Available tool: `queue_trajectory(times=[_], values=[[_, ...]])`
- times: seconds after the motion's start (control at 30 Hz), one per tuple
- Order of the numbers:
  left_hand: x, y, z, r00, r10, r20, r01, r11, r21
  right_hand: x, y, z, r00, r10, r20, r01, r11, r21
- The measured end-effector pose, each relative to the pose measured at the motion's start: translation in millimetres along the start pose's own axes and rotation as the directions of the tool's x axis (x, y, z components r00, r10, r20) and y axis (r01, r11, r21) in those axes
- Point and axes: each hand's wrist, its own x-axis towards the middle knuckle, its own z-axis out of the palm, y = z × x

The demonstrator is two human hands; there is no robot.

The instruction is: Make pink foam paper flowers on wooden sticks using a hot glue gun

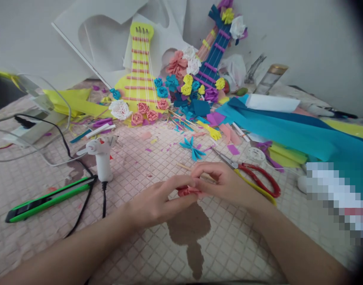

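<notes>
Close to the middle of the table, my left hand (pixel 160 198) and my right hand (pixel 220 180) meet around a small piece of pink crepe paper (pixel 188 191), folded like a flower. Fingers of both hands pinch it from either side and partly cover it. A thin wooden stick (pixel 183 166) passes behind my right fingers; whether they touch it I cannot tell. Just beyond my hands lies a blue paper star shape (pixel 192 149). Beside my right hand are red-handled scissors (pixel 260 178), lying partly over something with a yellow curved edge.
A white glue gun (pixel 103 158) stands at left with its black cord, near a green cutter knife (pixel 51 200). Yellow (pixel 140 75) and blue (pixel 212 59) paper guitars with paper roses lean at the back. Blue crepe paper (pixel 288 130) and scraps spread to the right.
</notes>
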Motion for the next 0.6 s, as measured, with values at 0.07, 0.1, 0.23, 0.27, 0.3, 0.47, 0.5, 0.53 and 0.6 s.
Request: queue_trajectory(times=[0.07, 0.1, 0.23, 0.27, 0.3, 0.47, 0.5, 0.53, 0.6], values=[[0.5, -2.7, -0.6, 0.989, 0.143, -0.029, -0.139, 0.984, 0.114, -0.4, -1.0, -1.1, 1.000, -0.014, 0.008, 0.014, 1.000, 0.020], [1.0, -3.7, -0.9, 0.982, 0.188, -0.032, -0.181, 0.971, 0.155, -0.5, -1.7, -1.8, 0.999, -0.027, 0.019, 0.027, 0.999, 0.022], [2.0, -4.3, -0.1, 0.978, 0.209, -0.017, -0.204, 0.966, 0.159, 0.2, -4.9, -3.9, 0.995, -0.063, 0.073, 0.064, 0.998, -0.008], [1.6, -3.8, 0.8, 0.983, 0.183, -0.012, -0.180, 0.974, 0.137, 0.4, -5.5, -3.9, 0.995, -0.061, 0.082, 0.062, 0.998, -0.013], [1.1, -2.9, 1.7, 0.988, 0.151, -0.010, -0.149, 0.983, 0.107, 0.6, -6.0, -3.6, 0.995, -0.056, 0.088, 0.057, 0.998, -0.016], [0.8, 2.9, 2.8, 1.000, -0.003, 0.014, 0.004, 0.997, -0.075, 0.5, -5.5, 0.7, 0.994, -0.020, 0.111, 0.020, 1.000, -0.005], [1.5, 4.0, 1.9, 0.999, -0.032, 0.036, 0.035, 0.993, -0.110, 0.4, -5.0, 2.0, 0.993, -0.012, 0.114, 0.012, 1.000, -0.002], [2.1, 5.0, 0.9, 0.996, -0.066, 0.054, 0.073, 0.987, -0.142, 0.3, -4.5, 3.4, 0.994, -0.001, 0.113, 0.001, 1.000, -0.003], [3.1, 6.1, -0.7, 0.986, -0.131, 0.100, 0.148, 0.971, -0.188, 0.1, -3.6, 5.7, 0.995, 0.026, 0.100, -0.025, 1.000, -0.010]])
